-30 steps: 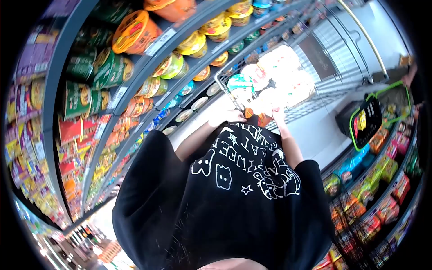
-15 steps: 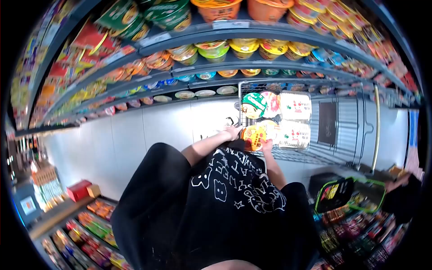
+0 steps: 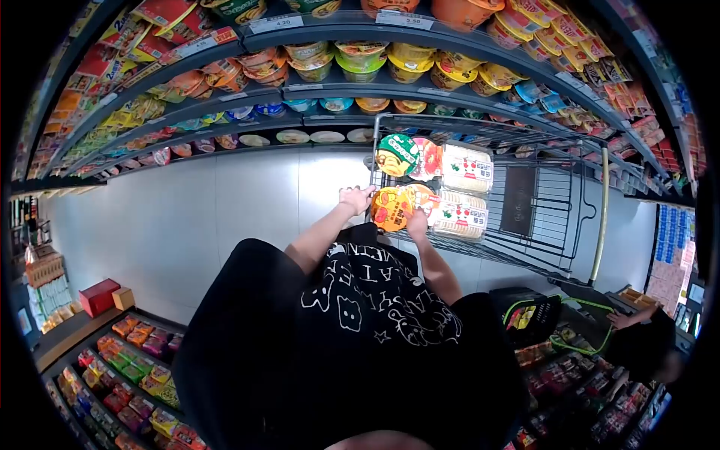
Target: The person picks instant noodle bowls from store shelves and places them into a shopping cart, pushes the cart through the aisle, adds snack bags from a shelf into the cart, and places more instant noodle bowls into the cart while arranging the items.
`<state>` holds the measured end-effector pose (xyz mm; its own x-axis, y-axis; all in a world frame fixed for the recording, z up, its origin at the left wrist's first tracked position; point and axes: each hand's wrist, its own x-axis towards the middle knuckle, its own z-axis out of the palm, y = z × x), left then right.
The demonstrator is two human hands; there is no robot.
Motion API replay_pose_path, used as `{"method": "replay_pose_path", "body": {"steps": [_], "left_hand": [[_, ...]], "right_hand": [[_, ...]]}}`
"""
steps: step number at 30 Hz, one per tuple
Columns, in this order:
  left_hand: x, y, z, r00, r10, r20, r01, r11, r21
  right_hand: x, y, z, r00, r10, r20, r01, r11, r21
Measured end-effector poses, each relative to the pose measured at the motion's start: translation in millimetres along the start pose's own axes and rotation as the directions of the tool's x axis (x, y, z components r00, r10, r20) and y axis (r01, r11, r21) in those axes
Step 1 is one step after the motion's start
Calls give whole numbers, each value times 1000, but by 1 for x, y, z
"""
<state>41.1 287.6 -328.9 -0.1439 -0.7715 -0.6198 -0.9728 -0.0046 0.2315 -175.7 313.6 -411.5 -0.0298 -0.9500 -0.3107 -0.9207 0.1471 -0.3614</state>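
Observation:
My left hand [image 3: 355, 199] is at the near end of the wire shopping cart [image 3: 577, 174], its fingers bent against the rim. My right hand [image 3: 418, 224] reaches over the cart's side and grips the edge of an orange-yellow instant noodle bowl [image 3: 391, 208]. Partly behind that bowl lies another orange-lidded bowl [image 3: 421, 197]. A green-lidded noodle bowl [image 3: 395, 155] and a red-and-white one [image 3: 426, 159] sit beyond them. Two clear packs of pale round food [image 3: 467, 166] [image 3: 460, 214] with cherry-printed labels stand alongside in the cart.
Shelves of noodle bowls [image 3: 361, 61] curve across the far side, with price tags on their edges. Behind me are low racks of packets [image 3: 135, 360]. At the lower right, another person's hand [image 3: 619, 321] is at a green-rimmed black basket [image 3: 585, 326]. A red box [image 3: 99, 297] stands at left.
The view has shifted, so the cart and both hands appear further left. Both hands keep nearly the same places at the cart and bowl. The other person's arm has moved slightly.

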Motion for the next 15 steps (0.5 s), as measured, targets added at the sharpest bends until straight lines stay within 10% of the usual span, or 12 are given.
{"method": "replay_pose_path", "body": {"steps": [4, 7, 15], "left_hand": [[-10, -25, 2, 994, -107, 32, 111, 980, -168], [-26, -50, 9, 993, -118, -1, 115, 971, -207], [-56, -119, 35, 970, -236, -63, 207, 932, -296]], "right_hand": [[-14, -30, 18, 993, -96, -71, 116, 920, 375], [-23, -44, 43, 964, 153, 218, -260, 729, 633], [-73, -98, 19, 943, 204, 263, -327, 420, 846]]}}
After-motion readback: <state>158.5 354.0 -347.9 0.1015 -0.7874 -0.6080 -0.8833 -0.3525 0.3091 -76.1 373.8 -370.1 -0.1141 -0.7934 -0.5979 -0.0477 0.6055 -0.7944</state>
